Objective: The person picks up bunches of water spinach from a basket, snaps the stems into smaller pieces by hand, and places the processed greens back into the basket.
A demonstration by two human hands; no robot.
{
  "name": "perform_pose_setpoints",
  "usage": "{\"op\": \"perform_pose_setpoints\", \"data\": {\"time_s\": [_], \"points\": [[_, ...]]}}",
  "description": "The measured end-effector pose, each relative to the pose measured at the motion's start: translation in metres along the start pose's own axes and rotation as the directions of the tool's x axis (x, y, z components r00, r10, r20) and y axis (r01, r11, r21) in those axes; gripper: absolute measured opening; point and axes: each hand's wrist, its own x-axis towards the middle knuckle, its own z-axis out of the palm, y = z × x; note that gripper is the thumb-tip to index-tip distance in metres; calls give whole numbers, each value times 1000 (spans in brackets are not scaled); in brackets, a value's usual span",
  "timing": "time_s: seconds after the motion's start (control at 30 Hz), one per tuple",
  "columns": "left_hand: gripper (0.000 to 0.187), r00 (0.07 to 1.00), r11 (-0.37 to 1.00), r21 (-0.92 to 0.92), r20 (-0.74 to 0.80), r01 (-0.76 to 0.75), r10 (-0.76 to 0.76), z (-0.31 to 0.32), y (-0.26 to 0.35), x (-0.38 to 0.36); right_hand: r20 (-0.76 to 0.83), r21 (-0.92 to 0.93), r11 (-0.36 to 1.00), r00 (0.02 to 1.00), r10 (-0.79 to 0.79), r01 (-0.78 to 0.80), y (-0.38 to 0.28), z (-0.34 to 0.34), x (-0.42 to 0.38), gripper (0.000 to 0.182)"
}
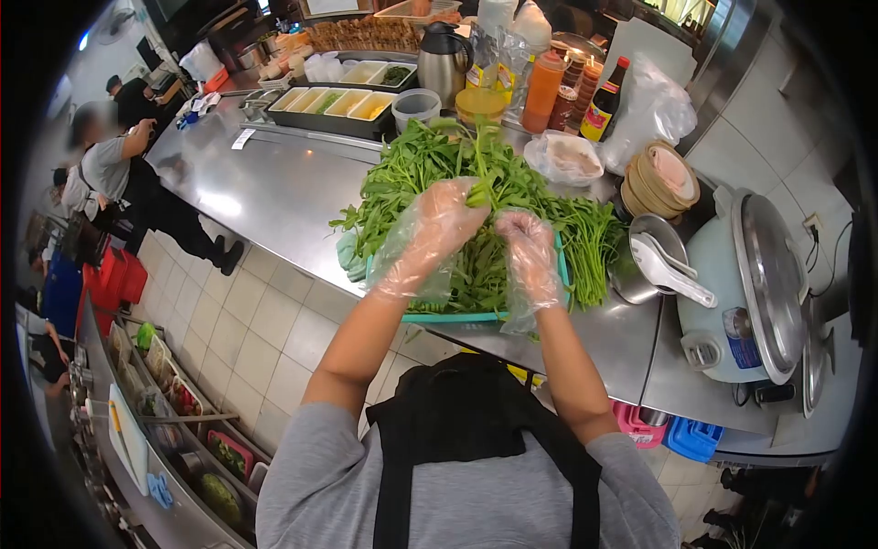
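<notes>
Leafy greens (402, 169) are heaped over a teal tray (457, 317) on the steel counter, with a bunch of thin green stems (590, 242) at the right. My left hand (448, 215), in a clear plastic glove, is closed on a green stem near the middle of the heap. Close beside it, my right hand (528, 242), gloved too, has its fingers curled together over the greens; whatever is between them is too small to make out.
Behind the greens stand a sauce bottle (543, 90), a steel jug (444, 64) and a condiment tray (320, 114). Right are stacked bowls (660, 178), a steel pot (631, 265) and a large cooker (741, 284). A person (119, 169) stands at the far left.
</notes>
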Motion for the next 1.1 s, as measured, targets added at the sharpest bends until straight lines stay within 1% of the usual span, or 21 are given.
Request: {"op": "perform_pose_setpoints", "data": {"time_s": [0.03,0.07,0.1,0.13,0.17,0.23,0.37,0.47,0.5,0.53,0.57,0.63,0.77,0.83,0.87,0.93,0.97,1.0,1.03,1.07,1.1], "points": [[27,975,973,-110,115,202,-189,-8,10,1,-3,38,999,1000,-10,10,1,1,0,13],[27,976,973,-108,110,201,-190,0,-4,4,0,40,999,1000,-13,13,3,0,2,13],[30,988,965,-222,88,141,-125,13,-31,8,28,66,997,999,24,-26,6,-2,5,14],[33,996,940,-331,58,78,-62,10,-29,9,56,91,994,997,62,-67,3,-3,5,15],[33,996,941,-329,56,79,-64,9,-25,7,60,93,994,996,61,-66,0,-4,5,15],[35,966,998,-33,-250,58,-64,2,-8,3,80,99,994,996,48,-56,-8,-8,3,19],[33,988,997,-79,-153,8,-20,-5,-1,4,124,154,978,984,124,-143,-6,-14,3,21],[33,997,1000,25,-78,-17,19,9,-5,8,126,196,972,986,104,-128,-2,-16,3,21],[34,962,979,138,-209,-150,177,25,-23,10,127,191,973,986,108,-131,-2,-17,3,22],[35,886,928,265,-315,-261,339,28,-23,11,127,188,973,986,111,-134,-2,-17,4,22],[35,886,927,266,-313,-264,343,30,-25,12,124,191,973,986,110,-132,0,-17,5,22],[29,938,955,236,-248,-182,241,30,-23,10,82,186,977,993,88,-102,4,-16,8,19],[25,951,951,253,-206,-176,231,21,-16,11,83,134,991,996,-22,10,3,-16,4,25],[30,969,962,226,-157,-152,190,18,-14,11,184,-54,991,976,-114,126,-4,-18,4,37],[30,969,962,225,-157,-151,189,15,-11,12,185,-54,991,976,-113,125,0,-17,5,37],[29,986,988,-104,-133,-114,100,10,-4,13,200,-139,966,961,-189,219,14,-11,7,40],[29,986,988,-104,-133,-114,100,10,-3,14,136,-87,947,946,-295,308,18,-3,11,31],[30,998,987,-156,-57,-37,29,8,-3,14,136,-86,947,946,-295,308,21,-7,10,31],[31,999,979,-201,22,43,-40,6,-1,14,155,-161,959,966,-208,233,6,-10,4,29],[31,999,979,-198,21,43,-40,4,1,11,167,-235,959,979,-119,157,-3,-11,1,27],[29,998,999,-32,-55,-14,12,3,5,6,166,-233,960,979,-120,158,0,-11,3,27]]}}
